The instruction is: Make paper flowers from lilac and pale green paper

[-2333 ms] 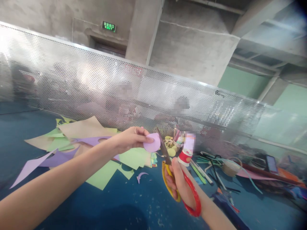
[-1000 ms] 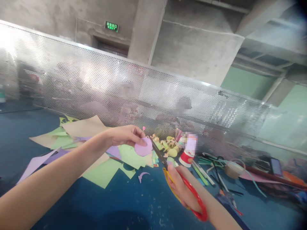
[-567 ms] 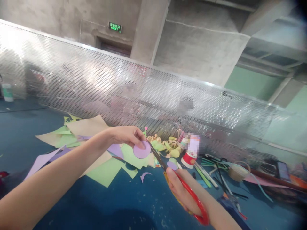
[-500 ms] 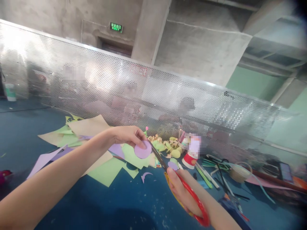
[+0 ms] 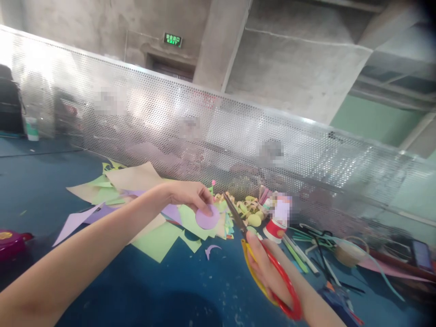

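My left hand [image 5: 189, 194] pinches a round purple paper disc [image 5: 207, 218] by its top edge and holds it above the blue table [image 5: 163, 290]. My right hand [image 5: 269, 272] grips scissors [image 5: 259, 259] with one yellow and one red handle loop. Their blades point up and left, with the tips close to the right side of the disc but apart from it. Both arms reach in from the lower edge of the view.
Green, tan and purple paper sheets [image 5: 136, 200] lie scattered behind my left arm, and a small purple crescent scrap [image 5: 211, 249] lies below the disc. A red-based glue bottle [image 5: 276, 222], yellow paper curls [image 5: 247, 211], sticks and strips sit right. A perforated metal screen [image 5: 204, 136] closes the far side.
The disc and my left hand have dropped a little lower. The scissors have tilted and come away from the disc's edge. The view has shifted, showing a pink object at the far left.
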{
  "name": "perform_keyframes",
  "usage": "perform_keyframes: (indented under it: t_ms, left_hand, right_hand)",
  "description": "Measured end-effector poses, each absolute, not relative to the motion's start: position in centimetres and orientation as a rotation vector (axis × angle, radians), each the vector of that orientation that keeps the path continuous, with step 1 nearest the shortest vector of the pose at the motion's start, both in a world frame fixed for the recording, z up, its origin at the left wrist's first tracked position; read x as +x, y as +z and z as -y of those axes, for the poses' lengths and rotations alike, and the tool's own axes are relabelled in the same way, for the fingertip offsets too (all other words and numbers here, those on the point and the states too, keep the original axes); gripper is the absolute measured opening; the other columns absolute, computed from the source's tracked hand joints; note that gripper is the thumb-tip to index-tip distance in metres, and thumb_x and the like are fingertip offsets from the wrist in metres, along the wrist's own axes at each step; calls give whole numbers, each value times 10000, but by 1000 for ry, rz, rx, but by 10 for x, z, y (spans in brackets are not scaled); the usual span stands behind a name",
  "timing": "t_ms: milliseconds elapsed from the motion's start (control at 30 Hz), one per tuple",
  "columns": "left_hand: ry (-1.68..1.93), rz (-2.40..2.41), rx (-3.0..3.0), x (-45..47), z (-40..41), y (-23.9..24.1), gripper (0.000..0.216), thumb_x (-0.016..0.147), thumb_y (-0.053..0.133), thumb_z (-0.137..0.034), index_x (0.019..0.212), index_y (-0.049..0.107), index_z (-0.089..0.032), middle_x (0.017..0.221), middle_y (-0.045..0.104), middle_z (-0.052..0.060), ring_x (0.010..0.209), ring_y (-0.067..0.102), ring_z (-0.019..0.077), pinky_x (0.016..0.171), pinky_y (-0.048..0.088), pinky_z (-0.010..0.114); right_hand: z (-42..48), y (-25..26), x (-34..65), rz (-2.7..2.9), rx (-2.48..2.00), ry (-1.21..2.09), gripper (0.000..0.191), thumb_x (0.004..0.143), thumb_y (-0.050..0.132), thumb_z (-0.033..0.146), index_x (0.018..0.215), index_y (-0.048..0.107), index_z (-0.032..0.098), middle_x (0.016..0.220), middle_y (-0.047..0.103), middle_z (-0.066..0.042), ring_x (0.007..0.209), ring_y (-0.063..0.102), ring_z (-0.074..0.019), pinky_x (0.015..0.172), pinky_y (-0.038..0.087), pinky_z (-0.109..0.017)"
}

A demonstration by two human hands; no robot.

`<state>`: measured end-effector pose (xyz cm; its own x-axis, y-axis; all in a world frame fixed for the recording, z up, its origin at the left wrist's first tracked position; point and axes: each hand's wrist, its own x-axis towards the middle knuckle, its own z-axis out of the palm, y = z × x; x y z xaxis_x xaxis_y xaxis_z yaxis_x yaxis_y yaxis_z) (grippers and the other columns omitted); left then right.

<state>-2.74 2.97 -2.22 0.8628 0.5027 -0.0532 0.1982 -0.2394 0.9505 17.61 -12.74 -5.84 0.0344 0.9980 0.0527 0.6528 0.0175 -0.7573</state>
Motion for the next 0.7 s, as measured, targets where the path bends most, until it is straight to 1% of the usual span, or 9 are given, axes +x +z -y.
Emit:
perform_keyframes:
  t_ms: [100,167,267,333,367,467,533,600,700]
  left_hand:
    - [432,-507,1680,-21,-34,-27,178,580,736,-223,721,655,-153,734,657,14,693,611,116,658,479,219]
    - [550,-474,1544,-15,-37,-31,180,603,728,-233,735,645,-144,795,658,22,740,614,110,717,474,229]
    - [651,-453,1388,-4,-37,-40,195,601,732,-222,742,631,-132,841,656,37,789,614,117,777,460,250]
    - [669,-449,1352,5,-34,-46,209,585,740,-195,743,626,-121,835,655,48,798,615,130,793,455,269]
    - [675,-445,1342,9,-32,-50,217,576,744,-177,747,624,-118,825,655,49,793,614,133,791,454,275]
    - [688,-425,1308,23,-21,-59,262,543,751,-120,766,614,-117,795,651,37,757,609,126,750,457,266]
    - [698,-396,1289,32,-14,-66,283,522,755,-95,756,598,-123,771,643,19,736,603,118,715,458,251]
    - [693,-363,1285,40,-6,-74,282,521,756,-93,742,583,-124,740,631,7,710,598,113,685,460,244]
    - [634,-338,1279,49,0,-86,265,562,750,-150,760,576,-121,731,629,15,688,603,117,666,467,246]
  right_hand:
    - [123,-60,178,1665,-1932,834,501,765,390,589,434,333,217,309,311,53,245,366,-97,301,313,-212]
    - [121,-66,181,1806,-2065,737,502,726,444,594,416,372,206,327,373,30,279,398,-102,345,330,-222]
    - [120,-81,186,2065,-2106,478,430,671,546,547,454,444,190,434,489,-4,351,406,-101,365,263,-217]
    - [120,-90,188,2189,-2043,407,343,672,577,480,509,503,187,499,542,-11,393,424,-106,376,235,-216]
    - [119,-92,189,2219,-2010,412,307,680,579,452,537,531,185,522,562,-13,415,448,-112,386,247,-217]
    - [115,-89,191,2095,-1885,417,258,735,543,421,663,595,178,624,620,-30,549,557,-147,495,379,-235]
    - [109,-83,192,1872,-1738,445,283,784,485,430,835,586,170,749,641,-51,671,603,-168,605,446,-267]
    - [102,-78,194,1692,-1538,591,334,792,478,433,988,515,165,850,636,-65,744,617,-171,631,481,-274]
    - [93,-80,202,1622,-1364,722,289,769,526,385,952,514,162,852,638,-54,714,619,-153,632,500,-272]
